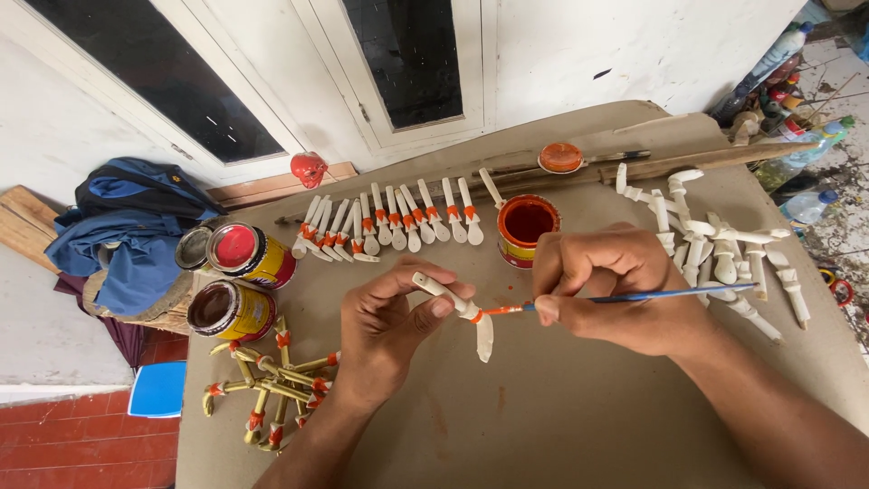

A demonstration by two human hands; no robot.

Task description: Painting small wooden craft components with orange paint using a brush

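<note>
— What's each hand doing?

— The left hand [385, 330] pinches a white wooden piece [457, 312] above the cardboard-covered desk [561, 407], grip closed on it. The right hand [606, 285] holds a thin blue paintbrush [634, 296], its orange tip touching the piece.

— And nearby?

— An open can of orange paint [528, 231] stands just behind; a row of painted pieces [389, 226] lies left of it, unpainted ones [724, 249] at right.

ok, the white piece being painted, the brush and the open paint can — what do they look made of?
White piece in the left hand: looks like carved wood or bamboo, matt pale surface, orange band; cannot tell which. Brush in the right hand: thin blue handle, glossy, painted wood or plastic, tip wet with orange. Paint can: seemingly metal, thin rolled rim, printed label, orange paint inside.
</note>
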